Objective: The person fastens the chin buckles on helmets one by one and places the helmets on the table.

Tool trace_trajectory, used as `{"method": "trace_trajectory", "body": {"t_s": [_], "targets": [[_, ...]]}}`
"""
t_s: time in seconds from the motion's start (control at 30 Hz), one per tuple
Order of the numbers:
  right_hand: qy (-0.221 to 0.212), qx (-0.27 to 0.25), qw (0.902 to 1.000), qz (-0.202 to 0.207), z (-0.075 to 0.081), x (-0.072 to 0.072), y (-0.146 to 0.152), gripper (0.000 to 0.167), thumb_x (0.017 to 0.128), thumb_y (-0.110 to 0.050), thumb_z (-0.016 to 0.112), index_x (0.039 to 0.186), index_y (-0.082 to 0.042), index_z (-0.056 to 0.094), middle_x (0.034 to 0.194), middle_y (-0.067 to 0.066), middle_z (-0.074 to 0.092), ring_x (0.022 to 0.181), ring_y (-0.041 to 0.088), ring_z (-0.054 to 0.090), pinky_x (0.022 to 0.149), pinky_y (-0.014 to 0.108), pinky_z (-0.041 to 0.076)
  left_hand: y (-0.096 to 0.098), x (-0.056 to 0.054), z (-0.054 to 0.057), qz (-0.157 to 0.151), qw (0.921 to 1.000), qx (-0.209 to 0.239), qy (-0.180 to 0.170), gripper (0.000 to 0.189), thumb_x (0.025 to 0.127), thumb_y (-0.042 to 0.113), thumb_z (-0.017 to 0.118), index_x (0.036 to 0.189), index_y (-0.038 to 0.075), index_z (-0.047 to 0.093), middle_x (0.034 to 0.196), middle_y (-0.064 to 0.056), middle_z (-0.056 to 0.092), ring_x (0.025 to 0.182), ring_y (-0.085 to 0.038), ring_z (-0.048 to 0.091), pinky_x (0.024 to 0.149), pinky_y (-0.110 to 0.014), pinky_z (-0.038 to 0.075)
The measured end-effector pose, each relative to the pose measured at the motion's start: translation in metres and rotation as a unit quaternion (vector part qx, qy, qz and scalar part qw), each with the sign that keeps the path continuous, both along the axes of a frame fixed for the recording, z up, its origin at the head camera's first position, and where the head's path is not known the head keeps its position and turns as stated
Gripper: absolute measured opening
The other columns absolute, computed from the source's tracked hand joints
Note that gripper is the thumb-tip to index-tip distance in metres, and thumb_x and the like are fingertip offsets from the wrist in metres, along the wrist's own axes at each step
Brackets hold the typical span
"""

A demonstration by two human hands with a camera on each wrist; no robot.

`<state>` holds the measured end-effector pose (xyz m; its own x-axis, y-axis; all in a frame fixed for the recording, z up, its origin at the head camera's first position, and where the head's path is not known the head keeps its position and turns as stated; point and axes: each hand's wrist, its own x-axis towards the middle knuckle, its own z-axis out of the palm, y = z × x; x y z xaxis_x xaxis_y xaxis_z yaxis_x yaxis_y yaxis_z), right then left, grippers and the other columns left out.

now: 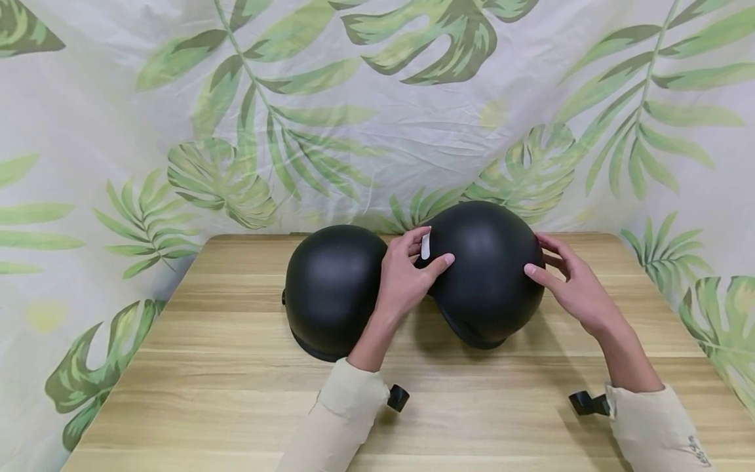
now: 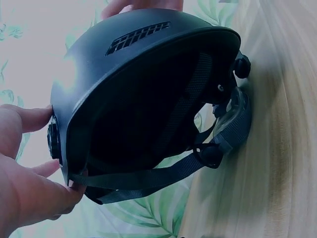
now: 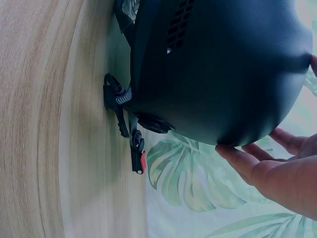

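Observation:
A smooth black helmet (image 1: 486,275) is held tilted between both hands on the right half of the table. My left hand (image 1: 404,272) grips its left edge, thumb on the shell, and a small white strip (image 1: 426,246) shows by the fingers. On the opposite side, my right hand (image 1: 575,285) holds the shell with thumb and fingertips. The left wrist view looks into the helmet's dark hollow, past a slotted vent (image 2: 137,38) and a dangling chin strap (image 2: 143,178). Below the rim in the right wrist view hangs a buckle with a red part (image 3: 142,161).
A second black helmet (image 1: 333,292) rests on the wood-grain table (image 1: 224,393), just left of the held one, partly behind my left hand. A leaf-patterned cloth (image 1: 413,131) hangs behind the table. Small black devices (image 1: 398,397) stick out from both sleeves.

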<state>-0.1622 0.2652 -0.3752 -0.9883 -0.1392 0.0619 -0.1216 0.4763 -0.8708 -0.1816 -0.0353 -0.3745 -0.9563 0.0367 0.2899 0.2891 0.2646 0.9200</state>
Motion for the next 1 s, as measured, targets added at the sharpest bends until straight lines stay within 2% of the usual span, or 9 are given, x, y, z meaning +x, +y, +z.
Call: {"method": "trace_trajectory", "body": {"t_s": [0.13, 0.2, 0.4, 0.6, 0.77, 0.9, 1.0], "targets": [[0.001, -0.003, 1.0, -0.001, -0.002, 0.0007, 0.0022, 0.073, 0.107, -0.033, 0.065, 0.168, -0.015, 0.029, 0.168, 0.014, 0.032, 0.151, 0.043, 0.036, 0.104, 0.037, 0.046, 0.0013, -0.0003, -0.001, -0.001, 1.0, -0.001, 0.005, 0.063, 0.088, 0.025, 0.089, 0.143, 0.008, 0.064, 0.136, -0.015, 0.062, 0.123, -0.028, 0.065, 0.107, -0.04, 0.054], [0.0, -0.005, 1.0, -0.003, -0.0023, 0.0015, 0.0028, 0.072, 0.107, -0.033, 0.065, 0.168, -0.015, 0.03, 0.167, 0.014, 0.032, 0.151, 0.042, 0.036, 0.104, 0.037, 0.045, 0.0022, -0.0007, -0.0024, -0.002, 0.9999, 0.006, 0.013, 0.061, 0.088, 0.024, 0.089, 0.142, 0.008, 0.066, 0.136, -0.014, 0.064, 0.123, -0.027, 0.066, 0.107, -0.039, 0.054], [-0.006, -0.014, 0.9999, 0.004, -0.0013, 0.0013, 0.0051, 0.073, 0.108, -0.032, 0.063, 0.168, -0.012, 0.027, 0.168, 0.017, 0.03, 0.151, 0.044, 0.034, 0.112, 0.061, 0.039, 0.0047, -0.001, -0.0055, 0.002, 0.998, 0.048, 0.041, 0.055, 0.087, 0.017, 0.089, 0.138, 0.008, 0.07, 0.134, -0.012, 0.066, 0.121, -0.025, 0.069, 0.108, -0.036, 0.053], [-0.014, -0.025, 0.9995, 0.017, 0.0032, 0.0005, 0.0036, 0.072, 0.109, -0.029, 0.063, 0.168, -0.01, 0.025, 0.168, 0.016, 0.03, 0.152, 0.042, 0.034, 0.114, 0.061, 0.037, 0.0039, -0.0004, -0.0024, 0.001, 0.9938, 0.085, 0.071, 0.051, 0.087, 0.015, 0.088, 0.135, 0.006, 0.072, 0.136, -0.009, 0.067, 0.124, -0.023, 0.068, 0.108, -0.04, 0.053], [-0.003, -0.037, 0.9992, 0.013, 0.0032, 0.0001, 0.0015, 0.072, 0.109, -0.026, 0.062, 0.168, -0.009, 0.025, 0.168, 0.018, 0.028, 0.152, 0.044, 0.03, 0.113, 0.068, 0.033, 0.0014, -0.001, -0.0004, -0.027, 0.9956, 0.057, 0.07, 0.057, 0.086, 0.014, 0.087, 0.14, 0.007, 0.069, 0.147, -0.006, 0.061, 0.132, -0.019, 0.063, 0.103, -0.042, 0.054], [0.012, -0.039, 0.9992, -0.003, 0.0021, 0.0022, 0.0015, 0.068, 0.108, -0.025, 0.063, 0.167, -0.013, 0.03, 0.168, 0.015, 0.031, 0.153, 0.041, 0.03, 0.111, 0.062, 0.037, 0.0, -0.0023, 0.0012, -0.059, 0.9957, 0.037, 0.061, 0.064, 0.085, 0.011, 0.087, 0.145, 0.006, 0.065, 0.153, -0.006, 0.057, 0.138, -0.018, 0.058, 0.109, -0.038, 0.05], [0.021, -0.041, 0.9989, -0.011, 0.0007, 0.0033, 0.0018, 0.066, 0.108, -0.025, 0.064, 0.166, -0.016, 0.033, 0.167, 0.011, 0.033, 0.154, 0.036, 0.031, 0.109, 0.044, 0.042, -0.0009, -0.0019, 0.0025, -0.08, 0.9946, 0.041, 0.052, 0.066, 0.084, 0.007, 0.087, 0.146, 0.006, 0.063, 0.153, -0.007, 0.055, 0.138, -0.02, 0.058, 0.113, -0.036, 0.048]]}}
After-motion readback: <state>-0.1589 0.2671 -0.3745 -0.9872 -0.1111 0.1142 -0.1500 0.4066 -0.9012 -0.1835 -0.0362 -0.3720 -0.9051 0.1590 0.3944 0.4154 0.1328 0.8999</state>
